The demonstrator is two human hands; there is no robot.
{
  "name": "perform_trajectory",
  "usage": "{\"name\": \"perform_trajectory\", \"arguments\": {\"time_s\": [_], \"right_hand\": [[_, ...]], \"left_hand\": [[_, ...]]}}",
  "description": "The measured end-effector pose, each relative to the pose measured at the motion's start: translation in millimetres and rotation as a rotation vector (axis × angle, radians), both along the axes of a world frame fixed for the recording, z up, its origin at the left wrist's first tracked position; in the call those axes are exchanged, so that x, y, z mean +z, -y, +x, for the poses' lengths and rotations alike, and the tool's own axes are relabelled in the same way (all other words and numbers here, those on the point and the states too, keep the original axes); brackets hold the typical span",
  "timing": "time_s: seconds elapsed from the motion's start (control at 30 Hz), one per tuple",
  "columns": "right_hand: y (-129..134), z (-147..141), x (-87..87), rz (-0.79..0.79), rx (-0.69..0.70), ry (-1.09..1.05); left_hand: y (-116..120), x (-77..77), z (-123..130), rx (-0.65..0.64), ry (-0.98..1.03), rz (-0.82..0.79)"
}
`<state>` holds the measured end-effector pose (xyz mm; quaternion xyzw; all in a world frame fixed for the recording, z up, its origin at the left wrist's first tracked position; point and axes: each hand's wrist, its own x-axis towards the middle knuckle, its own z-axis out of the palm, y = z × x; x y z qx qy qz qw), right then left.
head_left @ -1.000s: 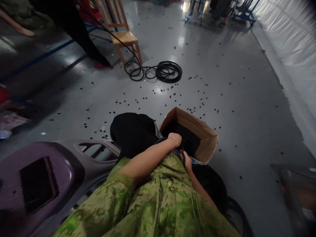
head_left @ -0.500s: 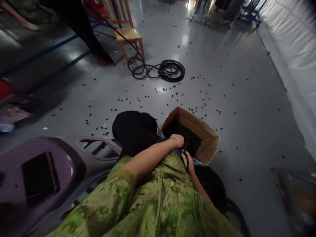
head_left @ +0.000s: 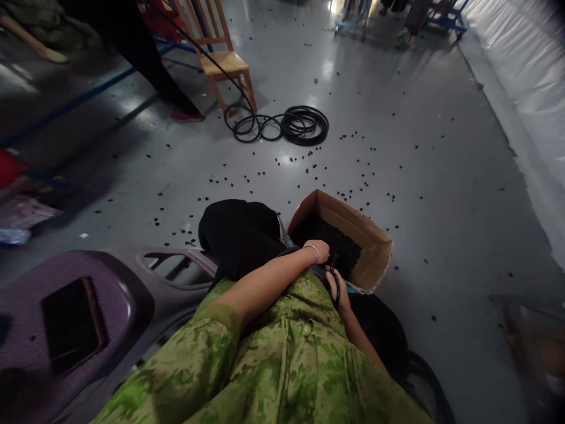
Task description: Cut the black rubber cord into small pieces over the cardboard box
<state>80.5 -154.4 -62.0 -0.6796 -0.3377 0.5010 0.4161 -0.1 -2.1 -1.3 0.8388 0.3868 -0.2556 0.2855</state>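
My left hand (head_left: 318, 251), with a thin bracelet at the wrist, is closed in a fist over the near edge of a cardboard box. What its fingers hold, if anything, is hidden. Close beside it, my right hand (head_left: 339, 287) grips a pair of scissors (head_left: 338, 290) by the black handles, the blades pointing toward the box and hard to make out against the dark contents. The open cardboard box (head_left: 373, 250) rests by my lap and holds a heap of small black pieces (head_left: 338, 238).
Many small black bits lie scattered over the grey floor. Ahead are a coil of black tubing (head_left: 304, 125) and a wooden chair (head_left: 224, 62), with a person's leg (head_left: 170, 88) beside it. A phone (head_left: 73, 324) lies on a purple plastic stool (head_left: 121, 300) at left.
The view has shifted slightly. The scissors' handles in my right hand have moved a little to the right; my left hand stays in place.
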Motion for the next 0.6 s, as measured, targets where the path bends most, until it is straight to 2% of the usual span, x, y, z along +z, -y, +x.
{"name": "perform_trajectory", "arguments": {"time_s": [0.17,0.33,0.6], "right_hand": [[1,-1,0.9,0.004,-0.024,-0.009],[0,-1,-0.2,0.009,-0.027,0.005],[0,1,-11.9,0.084,-0.011,0.081]], "left_hand": [[-1,-3.0,0,0.030,0.010,0.031],[1,1.6,1,0.009,-0.002,-0.005],[4,7.7,1,-0.012,-0.017,-0.029]]}}
